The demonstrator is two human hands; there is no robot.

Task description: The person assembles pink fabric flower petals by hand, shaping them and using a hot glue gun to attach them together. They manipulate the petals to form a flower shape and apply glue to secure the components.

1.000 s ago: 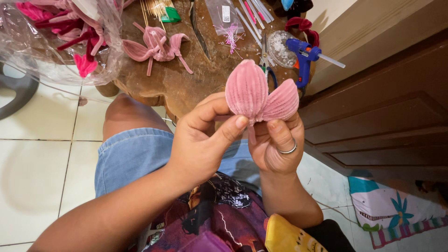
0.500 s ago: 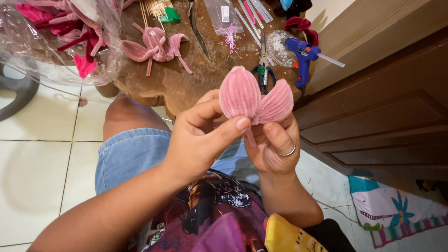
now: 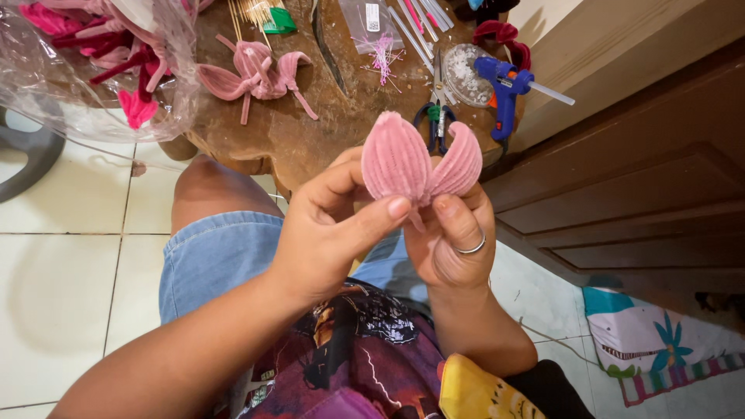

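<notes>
Over at 10 o'clock there's a clear plastic bag [image 3: 46,85] stuffed with pink and magenta petal pieces. Right of it, a few finished pink petals [image 3: 252,74] lie on the wooden table [image 3: 310,132]. Dead centre, the left hand [image 3: 330,233] has thumb and fingers pinched on the left lobe of a dusty-pink fuzzy-wire petal pair [image 3: 419,163], held just above the table edge. The right hand [image 3: 450,237], silver ring on, is clamped around the base where both lobes meet. Behind them at 12 sit small scissors [image 3: 436,116], and a blue glue gun [image 3: 504,85] toward 1 o'clock.
</notes>
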